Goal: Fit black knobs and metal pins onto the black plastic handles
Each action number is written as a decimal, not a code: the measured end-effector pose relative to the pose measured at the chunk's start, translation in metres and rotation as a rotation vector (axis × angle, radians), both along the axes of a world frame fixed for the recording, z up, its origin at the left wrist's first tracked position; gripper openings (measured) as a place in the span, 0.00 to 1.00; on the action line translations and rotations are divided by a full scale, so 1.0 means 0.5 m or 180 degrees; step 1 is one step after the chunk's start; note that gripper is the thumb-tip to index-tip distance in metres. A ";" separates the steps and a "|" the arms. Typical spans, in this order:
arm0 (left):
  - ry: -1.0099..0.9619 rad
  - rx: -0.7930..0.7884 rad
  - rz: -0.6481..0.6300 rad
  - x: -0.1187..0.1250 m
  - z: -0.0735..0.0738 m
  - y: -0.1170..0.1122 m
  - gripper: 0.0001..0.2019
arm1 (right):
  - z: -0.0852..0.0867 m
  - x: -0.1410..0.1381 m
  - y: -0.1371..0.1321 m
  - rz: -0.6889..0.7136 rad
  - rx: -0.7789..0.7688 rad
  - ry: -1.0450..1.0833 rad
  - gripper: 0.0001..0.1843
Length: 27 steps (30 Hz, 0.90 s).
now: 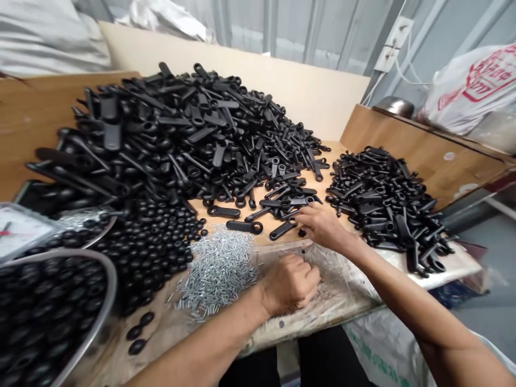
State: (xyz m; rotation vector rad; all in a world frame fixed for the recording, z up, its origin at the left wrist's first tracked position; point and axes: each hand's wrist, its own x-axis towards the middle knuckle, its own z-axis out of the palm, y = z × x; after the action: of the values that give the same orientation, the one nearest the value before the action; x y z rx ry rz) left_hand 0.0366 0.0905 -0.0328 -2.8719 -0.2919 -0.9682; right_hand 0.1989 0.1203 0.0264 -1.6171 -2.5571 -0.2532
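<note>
My left hand (291, 284) is curled closed over the plastic-covered table edge, just right of a heap of small silver metal pins (221, 269). Whatever its fingers hold, if anything, is hidden beneath them. Farther back, my right hand (322, 224) reaches in with bent fingers, its fingertips at the end of a black crank handle (282, 230) lying on the table. A small black piece (302, 233) shows under that hand; I cannot tell whether it is gripped. Two more black crank handles, one nearer (243, 226) and one behind (223, 212), lie left of it.
A large pile of black crank handles (189, 123) fills the back left; a smaller pile (382, 199) sits at right. Black round knobs (149, 242) spread at left, beside a clear rimmed tub (110, 274) of knobs and a dial scale (24, 228). Wooden boards (427, 156) border the table.
</note>
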 end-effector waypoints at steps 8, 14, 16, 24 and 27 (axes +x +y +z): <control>-0.0093 -0.0035 -0.0039 -0.004 0.003 -0.001 0.09 | 0.004 0.007 -0.016 -0.0804 -0.0257 -0.0406 0.11; -0.0375 -0.0376 0.0060 0.001 0.000 0.004 0.10 | -0.045 0.019 -0.025 -0.0933 -0.0510 -0.0323 0.20; -0.0480 -0.0670 0.0139 0.002 0.001 0.005 0.10 | -0.058 0.023 -0.021 -0.0910 -0.0444 -0.0193 0.17; -0.1620 -0.4129 0.0468 -0.005 0.042 0.028 0.15 | -0.026 0.038 -0.077 0.0027 0.0379 0.1093 0.18; -0.1986 -0.5682 -0.0039 -0.001 0.055 0.026 0.18 | -0.012 0.000 -0.102 0.0561 0.0502 0.0674 0.19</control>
State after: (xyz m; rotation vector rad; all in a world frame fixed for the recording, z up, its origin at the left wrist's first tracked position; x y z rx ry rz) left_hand 0.0361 0.1037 -0.0054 -3.4497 -2.1018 -2.4976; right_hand 0.1986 0.0695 0.0203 -1.2819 -2.4314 -0.2463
